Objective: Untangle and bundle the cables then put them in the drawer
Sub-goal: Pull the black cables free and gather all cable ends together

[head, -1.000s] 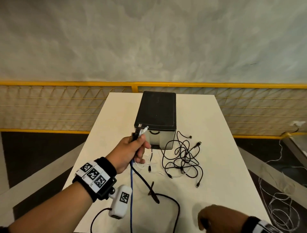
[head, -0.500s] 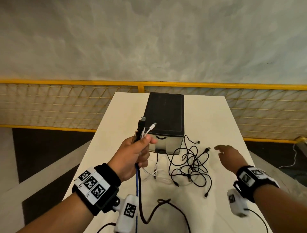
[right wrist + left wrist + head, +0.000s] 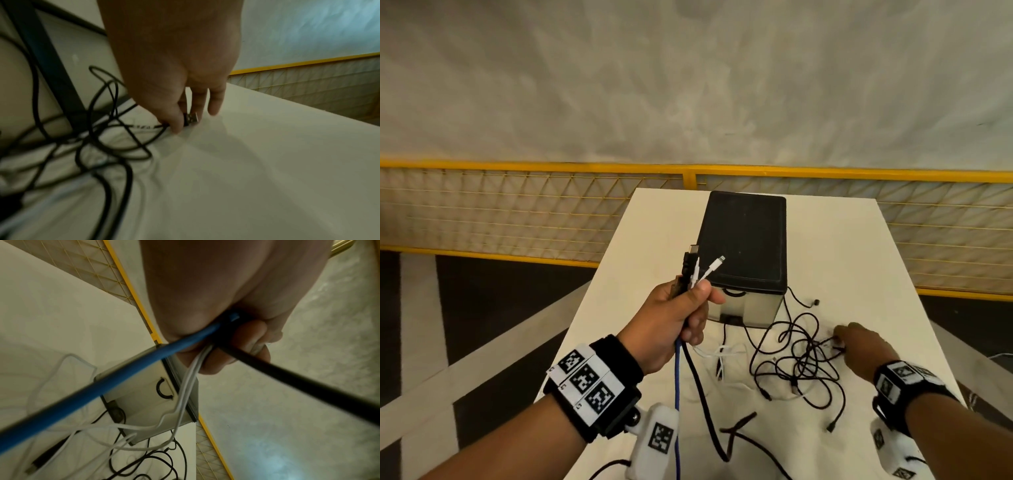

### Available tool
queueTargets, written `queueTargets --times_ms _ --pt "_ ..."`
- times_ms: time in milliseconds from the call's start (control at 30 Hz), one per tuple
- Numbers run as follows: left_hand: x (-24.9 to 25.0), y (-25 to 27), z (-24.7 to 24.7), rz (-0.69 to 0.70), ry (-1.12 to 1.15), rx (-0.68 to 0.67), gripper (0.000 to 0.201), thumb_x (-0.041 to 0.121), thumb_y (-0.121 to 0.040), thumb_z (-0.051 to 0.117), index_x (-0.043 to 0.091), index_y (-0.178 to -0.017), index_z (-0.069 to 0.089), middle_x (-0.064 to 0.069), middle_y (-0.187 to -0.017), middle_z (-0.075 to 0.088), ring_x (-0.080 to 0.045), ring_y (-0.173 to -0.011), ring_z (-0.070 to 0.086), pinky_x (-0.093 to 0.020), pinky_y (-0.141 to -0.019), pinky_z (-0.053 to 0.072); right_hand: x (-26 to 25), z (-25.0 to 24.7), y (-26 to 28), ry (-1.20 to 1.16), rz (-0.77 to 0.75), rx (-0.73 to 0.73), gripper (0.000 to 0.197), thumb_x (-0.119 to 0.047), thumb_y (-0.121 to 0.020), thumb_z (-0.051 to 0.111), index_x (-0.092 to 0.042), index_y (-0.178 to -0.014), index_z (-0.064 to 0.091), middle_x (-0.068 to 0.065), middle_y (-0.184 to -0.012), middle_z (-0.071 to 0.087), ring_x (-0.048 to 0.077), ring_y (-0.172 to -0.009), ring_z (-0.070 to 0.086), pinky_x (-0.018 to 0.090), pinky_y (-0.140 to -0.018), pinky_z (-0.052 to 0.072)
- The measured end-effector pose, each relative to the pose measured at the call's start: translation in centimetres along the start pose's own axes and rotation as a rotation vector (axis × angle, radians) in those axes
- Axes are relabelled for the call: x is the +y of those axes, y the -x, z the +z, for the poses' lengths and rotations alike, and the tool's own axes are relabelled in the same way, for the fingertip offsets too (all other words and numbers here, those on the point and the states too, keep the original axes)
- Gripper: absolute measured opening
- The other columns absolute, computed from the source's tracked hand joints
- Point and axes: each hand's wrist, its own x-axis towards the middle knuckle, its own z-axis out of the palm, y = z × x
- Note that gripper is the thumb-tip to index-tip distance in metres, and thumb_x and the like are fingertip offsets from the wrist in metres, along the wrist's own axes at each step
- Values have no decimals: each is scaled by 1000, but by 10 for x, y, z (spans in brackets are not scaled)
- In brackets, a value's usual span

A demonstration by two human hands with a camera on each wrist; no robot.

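My left hand [image 3: 688,311] is raised in front of the drawer unit and grips several cable ends: a blue cable [image 3: 677,394], a thick black cable [image 3: 698,383] and thin white cables [image 3: 710,269] whose plugs stick up above the fist. In the left wrist view the blue cable [image 3: 123,369], the black cable [image 3: 287,378] and the white cables [image 3: 189,386] run out of the curled fingers. A tangle of thin black cables [image 3: 801,363] lies on the table right of the drawer. My right hand [image 3: 854,344] is down at its right edge, pinching a black USB plug [image 3: 191,119].
The black-topped drawer unit [image 3: 746,240] stands mid-table, its grey drawer front [image 3: 152,402] with a curved handle facing me and closed. The white table [image 3: 859,260] has bare surface to the right. A yellow mesh railing [image 3: 517,212] runs behind the table.
My right hand came up from the near table edge, reached forward and left, and now pinches a plug at the tangle's right side. My left hand rose slightly with its cables.
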Motion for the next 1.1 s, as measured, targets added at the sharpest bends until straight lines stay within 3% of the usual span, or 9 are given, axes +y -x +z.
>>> queueTargets --times_ms 167,367,467,567,700,867,933,1033,1100 --pt "0 -4 20 44 -117 -6 34 27 -101 48 7 -89 72 -5 -65 61 -20 -57 57 -32 -61 52 -11 -89 24 -450 -151 158 43 4 -76 69 -27 -103 60 2 -86 65 16 -73 59 23 -64 44" --pt "0 -12 57 129 -116 22 25 24 -100 52 18 -92 75 -2 -90 76 -19 -93 72 -50 -97 51 -83 -187 91 -1101 -396 293 30 12 -75 73 -14 -86 66 12 -87 74 18 -80 70 27 -77 56" --pt "2 -14 74 170 -126 30 21 26 -100 52 22 -101 73 -1 -101 77 -15 -101 72 -41 -97 51 -109 -205 118 -1166 -501 319 27 8 -80 70 -19 -82 71 7 -83 75 15 -73 67 23 -62 52" --pt "4 -12 87 213 -76 -6 21 21 -101 51 15 -105 71 -5 -97 76 -17 -95 73 -32 -87 54 -126 -209 132 -1180 -535 331 22 6 -83 67 -15 -86 72 5 -79 72 13 -68 65 23 -60 53" --pt "3 -3 94 214 -84 -116 20 18 -102 49 14 -103 68 -7 -90 76 -24 -91 73 -40 -89 55 -139 -203 141 -1237 -495 377 20 6 -80 72 -13 -81 69 -1 -68 69 9 -57 63 20 -54 50" --pt "2 -2 86 195 -49 -83 21 17 -102 49 7 -108 67 -13 -95 75 -24 -89 73 -40 -85 57 -138 -186 148 -1349 -418 434 10 0 -84 70 -8 -81 65 5 -68 65 16 -58 62 23 -49 49" --pt "3 -2 81 172 9 -43 23 18 -102 48 4 -108 65 -15 -95 74 -26 -90 74 -41 -85 58 -125 -167 148 -1328 -279 356 14 -15 -89 67 -10 -76 64 6 -67 65 18 -61 59 26 -51 46" --pt "4 -1 71 158 93 -12 23 20 -102 47 5 -103 64 -15 -91 74 -30 -91 73 -43 -85 58 -113 -123 151 -1148 -88 -148 42 -45 -96 52 -9 -83 69 6 -77 73 20 -67 60 27 -57 43" --pt "2 -1 69 148 117 1 23 20 -103 46 5 -100 63 -14 -85 73 -30 -84 74 -42 -78 60 -113 -95 147 -1080 -45 -357 50 -55 -96 45 -12 -99 70 2 -95 76 15 -77 62 26 -62 44"
